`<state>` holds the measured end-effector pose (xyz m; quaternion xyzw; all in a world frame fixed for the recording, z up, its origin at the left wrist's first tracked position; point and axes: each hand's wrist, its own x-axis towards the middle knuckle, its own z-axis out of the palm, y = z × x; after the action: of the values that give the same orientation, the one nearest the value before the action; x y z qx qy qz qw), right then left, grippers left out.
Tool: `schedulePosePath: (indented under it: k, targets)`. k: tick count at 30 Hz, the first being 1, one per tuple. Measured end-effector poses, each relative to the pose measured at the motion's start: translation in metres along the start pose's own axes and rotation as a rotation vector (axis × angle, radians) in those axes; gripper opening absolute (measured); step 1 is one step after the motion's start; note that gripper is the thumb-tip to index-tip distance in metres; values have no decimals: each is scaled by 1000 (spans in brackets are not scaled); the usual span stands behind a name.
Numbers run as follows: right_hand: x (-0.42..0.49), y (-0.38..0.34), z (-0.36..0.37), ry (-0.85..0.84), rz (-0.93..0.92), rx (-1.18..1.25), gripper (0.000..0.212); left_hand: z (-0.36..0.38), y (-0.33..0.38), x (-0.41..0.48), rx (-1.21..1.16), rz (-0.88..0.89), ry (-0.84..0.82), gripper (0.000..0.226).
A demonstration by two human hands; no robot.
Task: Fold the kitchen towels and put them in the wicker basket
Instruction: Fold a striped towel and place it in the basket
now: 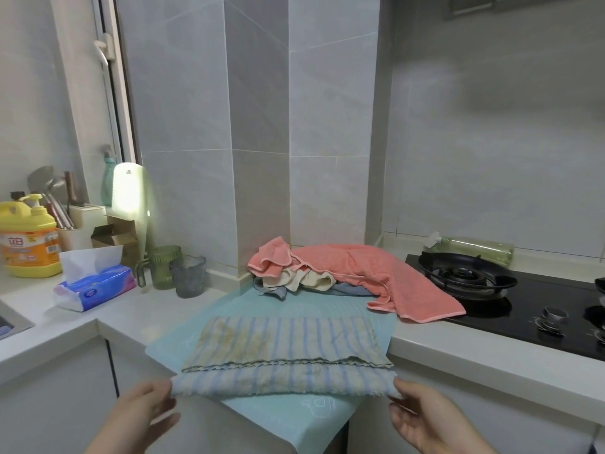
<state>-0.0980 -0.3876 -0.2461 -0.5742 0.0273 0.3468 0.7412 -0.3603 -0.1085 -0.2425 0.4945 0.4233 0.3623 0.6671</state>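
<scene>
The fingers [165,386] of the left hand [137,417] pinch the near left corner of a blue and white striped cloth towel with yellow stains [281,348]. The fingers [397,388] of the right hand [432,421] pinch the near right corner. The near edge is lifted a little, and the rest of the towel lies on a pale blue plastic mat [229,306] on the white bench [474,348]. It looks folded over once, with one zigzag edge lying across it, so I think this fold is only partly done.

Behind it sits a messy pile: a pink fluffy towel [376,273] spread over a cream cloth [304,276] and a blue cloth [350,290]. None of these are folded yet. I cannot see any wicker basket here, so nothing seems put away. Most of the job is still left.
</scene>
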Motion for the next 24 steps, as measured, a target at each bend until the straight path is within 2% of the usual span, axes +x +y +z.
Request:
schedulePosePath:
  k: [3,6,9,15,21,24]
  targets:
    - [1,1,-1,56,-219,-252,14,-3,2,-6,136,163,-24,15]
    - [0,2,4,3,-266,-317,12,-2,1,-7,202,165,-130,5]
    - [5,2,6,1,-293,-355,11,-1,-1,-1,263,162,-170,6]
    - [10,-13,11,-81,-227,-128,14,5,17,7,67,173,-148,15]
    - [9,-11,3,-123,-180,-205,10,3,13,4,209,135,-264,21]
    - [10,-5,-4,-184,-134,8,8,-2,5,4,85,120,-233,17]
